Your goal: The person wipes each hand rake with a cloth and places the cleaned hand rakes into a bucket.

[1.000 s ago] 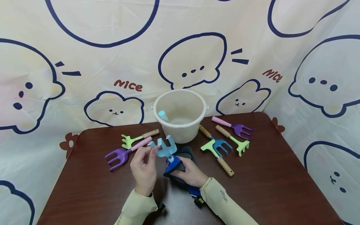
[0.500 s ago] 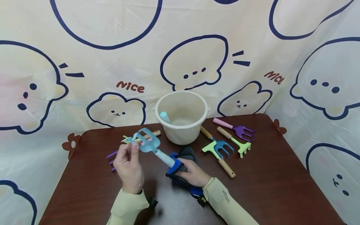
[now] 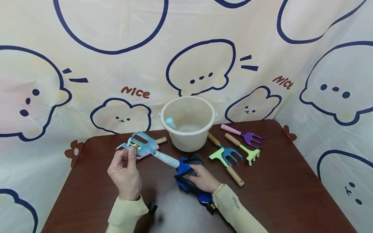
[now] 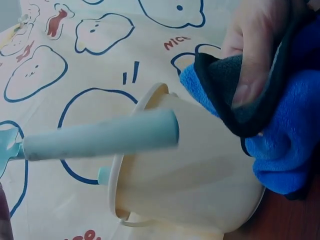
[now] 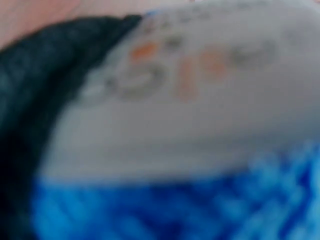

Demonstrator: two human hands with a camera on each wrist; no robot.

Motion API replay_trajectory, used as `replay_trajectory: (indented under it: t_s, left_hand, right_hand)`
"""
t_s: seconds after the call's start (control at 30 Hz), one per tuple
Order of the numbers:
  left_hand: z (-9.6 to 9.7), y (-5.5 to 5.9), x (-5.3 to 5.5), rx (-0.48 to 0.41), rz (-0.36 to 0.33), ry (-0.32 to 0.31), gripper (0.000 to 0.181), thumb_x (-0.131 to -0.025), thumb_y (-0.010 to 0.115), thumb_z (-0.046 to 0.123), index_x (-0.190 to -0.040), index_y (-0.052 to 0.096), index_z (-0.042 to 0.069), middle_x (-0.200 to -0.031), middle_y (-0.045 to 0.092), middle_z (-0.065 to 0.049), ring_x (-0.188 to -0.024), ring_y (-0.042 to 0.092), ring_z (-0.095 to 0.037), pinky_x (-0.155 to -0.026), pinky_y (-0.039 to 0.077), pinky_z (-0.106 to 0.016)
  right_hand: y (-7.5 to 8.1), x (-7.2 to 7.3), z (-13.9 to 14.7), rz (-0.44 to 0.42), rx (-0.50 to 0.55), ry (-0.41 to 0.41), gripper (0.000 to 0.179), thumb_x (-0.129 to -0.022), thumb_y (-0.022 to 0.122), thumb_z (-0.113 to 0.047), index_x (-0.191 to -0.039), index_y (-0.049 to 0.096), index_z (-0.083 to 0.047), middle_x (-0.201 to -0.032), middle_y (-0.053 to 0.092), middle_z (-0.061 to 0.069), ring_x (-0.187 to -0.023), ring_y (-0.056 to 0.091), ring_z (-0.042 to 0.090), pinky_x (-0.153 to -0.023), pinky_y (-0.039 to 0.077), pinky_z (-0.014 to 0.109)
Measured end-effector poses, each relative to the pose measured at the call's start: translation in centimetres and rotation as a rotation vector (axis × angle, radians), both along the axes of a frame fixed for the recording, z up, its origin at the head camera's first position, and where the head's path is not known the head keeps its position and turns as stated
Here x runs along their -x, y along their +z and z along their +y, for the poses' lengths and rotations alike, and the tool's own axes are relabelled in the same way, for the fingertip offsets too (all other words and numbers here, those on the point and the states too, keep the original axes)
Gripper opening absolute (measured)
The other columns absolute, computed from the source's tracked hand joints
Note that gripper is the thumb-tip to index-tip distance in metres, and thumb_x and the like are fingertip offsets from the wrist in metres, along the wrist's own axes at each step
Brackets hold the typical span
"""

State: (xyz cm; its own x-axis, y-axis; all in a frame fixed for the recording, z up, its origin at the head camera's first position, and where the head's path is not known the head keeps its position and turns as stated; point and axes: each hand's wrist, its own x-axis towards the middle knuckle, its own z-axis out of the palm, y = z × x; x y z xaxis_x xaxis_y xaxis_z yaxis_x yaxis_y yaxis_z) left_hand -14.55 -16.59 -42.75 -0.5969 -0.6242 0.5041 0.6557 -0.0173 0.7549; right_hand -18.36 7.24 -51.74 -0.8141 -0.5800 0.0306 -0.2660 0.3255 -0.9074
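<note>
1. One light-blue hand fork with a smooth round handle [image 3: 163, 157] is held in the air, its head at the left hand [image 3: 126, 176], its handle pointing toward the right hand [image 3: 205, 179].
2. Left thumb and fingers pinch a prong.
3. Right fingers grip a plush blue cloth with dark lining and black edging [image 3: 183, 167]; from the left wrist, the fork's handle end shows apart from it.
4. Beyond both hands stands a cream plastic bucket [image 3: 189, 141], a light-blue handle [image 3: 171, 124] leaning inside.
5. Just past the left hand, partly hidden by the fork, lies a tool with a wooden handle [image 3: 161, 140].
6. Right of the right hand lie a pink-handled purple fork [image 3: 244, 134], a wooden-handled green rake [image 3: 242, 144], a dark-blue fork [image 3: 228, 152] and a green T-headed tool [image 3: 234, 175].
7. Beneath spreads a dark-brown table [image 3: 276, 187].
</note>
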Motion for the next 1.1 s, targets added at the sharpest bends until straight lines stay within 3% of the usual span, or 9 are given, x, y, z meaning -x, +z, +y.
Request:
replay_trajectory:
  t_s: [0.13,0.33,0.43,0.53,0.67,0.77,0.93,1.1]
  left_hand:
    - [-0.2,0.0,-0.1,0.020,-0.019,-0.035,0.018,-0.093,0.071,-0.008,-0.098,0.065,-0.024,-0.083,0.068,-0.006,-0.069,0.061,-0.014,-0.070,0.055,-0.014]
    - [-0.7,0.5,0.4,-0.068,0.068,-0.144,0.014,-0.091,0.067,-0.016,-0.100,0.063,-0.026,-0.087,0.068,-0.014,-0.072,0.070,-0.018,-0.073,0.062,-0.029]
    - [-0.8,1.4,1.4,-0.049,0.106,-0.134,0.012,-0.092,0.066,-0.015,-0.097,0.063,-0.025,-0.089,0.070,-0.016,-0.072,0.071,-0.018,-0.071,0.062,-0.029]
    - [-1.1,3.0,2.9,0.046,0.110,-0.100,0.013,-0.093,0.068,-0.012,-0.097,0.064,-0.023,-0.091,0.071,-0.016,-0.074,0.074,-0.018,-0.071,0.062,-0.027]
    - [-1.3,5.1,4.8,0.182,0.063,-0.060,0.017,-0.093,0.072,-0.005,-0.103,0.069,-0.018,-0.091,0.070,-0.013,-0.078,0.076,-0.016,-0.072,0.061,-0.025]
    - [-0.9,5.8,6.2,0.225,0.011,-0.079,0.020,-0.093,0.074,0.000,-0.106,0.069,-0.015,-0.092,0.068,-0.009,-0.082,0.075,-0.015,-0.074,0.061,-0.025]
    - [-0.4,5.5,8.8,0.315,-0.070,-0.095,0.023,-0.096,0.073,0.008,-0.110,0.068,-0.010,-0.096,0.068,-0.005,-0.088,0.073,-0.013,-0.078,0.061,-0.025]
    - [0.2,4.3,10.9,0.444,-0.171,-0.023,0.019,-0.098,0.073,0.014,-0.103,0.071,-0.004,-0.094,0.073,-0.010,-0.090,0.072,-0.014,-0.077,0.059,-0.017]
  right_hand:
    - [-0.2,0.0,0.0,0.000,0.000,0.011,0.013,-0.103,0.066,-0.020,-0.114,0.074,-0.020,-0.111,0.074,-0.008,-0.105,0.065,0.007,-0.100,0.050,0.029]
    - [0.1,-0.1,0.0,-0.010,0.015,0.042,0.007,-0.103,0.066,-0.021,-0.105,0.073,-0.021,-0.099,0.071,-0.008,-0.096,0.064,0.006,-0.095,0.049,0.026]
    - [0.0,0.0,0.1,-0.007,0.015,0.055,0.006,-0.102,0.067,-0.022,-0.104,0.073,-0.022,-0.099,0.071,-0.009,-0.097,0.065,0.006,-0.096,0.050,0.026]
    - [-0.5,0.1,0.1,0.003,0.023,0.059,0.005,-0.102,0.068,-0.023,-0.104,0.072,-0.023,-0.100,0.072,-0.010,-0.098,0.065,0.006,-0.097,0.050,0.027]
    - [-0.7,0.1,0.2,-0.012,0.016,0.072,0.006,-0.102,0.068,-0.023,-0.106,0.073,-0.022,-0.101,0.072,-0.010,-0.099,0.065,0.006,-0.098,0.050,0.027]
    - [-0.8,0.0,0.2,-0.018,0.013,0.085,0.006,-0.101,0.068,-0.023,-0.105,0.073,-0.021,-0.102,0.073,-0.010,-0.100,0.065,0.006,-0.098,0.050,0.027]
    - [-0.8,0.1,0.2,0.001,0.021,0.090,0.006,-0.100,0.070,-0.023,-0.106,0.073,-0.022,-0.101,0.073,-0.010,-0.100,0.066,0.006,-0.099,0.050,0.027]
    - [-0.5,0.3,0.1,-0.009,0.020,0.089,0.008,-0.100,0.071,-0.023,-0.107,0.074,-0.023,-0.101,0.073,-0.011,-0.103,0.065,0.006,-0.102,0.048,0.027]
